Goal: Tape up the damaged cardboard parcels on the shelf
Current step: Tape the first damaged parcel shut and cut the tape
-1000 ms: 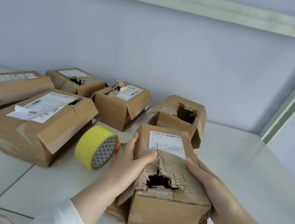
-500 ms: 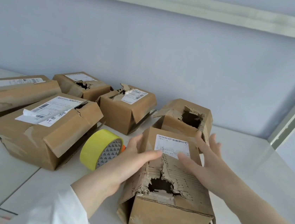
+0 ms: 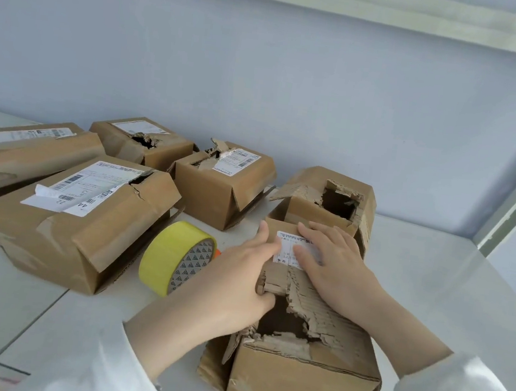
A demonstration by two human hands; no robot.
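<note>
The white shelf point(image 3: 433, 279) has six beat-up cardboard parcels on it. The big parcel point(image 3: 80, 223) sits at 9 o'clock in the frame with its label peeling and flaps gaping, and a long parcel point(image 3: 26, 153) is just behind it at 10 o'clock. The torn parcel point(image 3: 304, 374) is nearest, at 5 o'clock, with a ragged hole ripped through its top. Further back are the corner parcel point(image 3: 143, 147) at 11, the middle parcel point(image 3: 221, 191) at 12 and the holed parcel point(image 3: 314, 198) at 1 o'clock. A yellow tape roll point(image 3: 169, 256) stands on edge between the big parcel and the torn one. The right hand point(image 3: 335, 268) lies flat on the torn parcel's top, fingers slightly spread, pressing the white label point(image 3: 286, 246). The left hand point(image 3: 233, 285) grips that parcel's left upper edge, fingers close together, thumb curled at the hole's rim.
</note>
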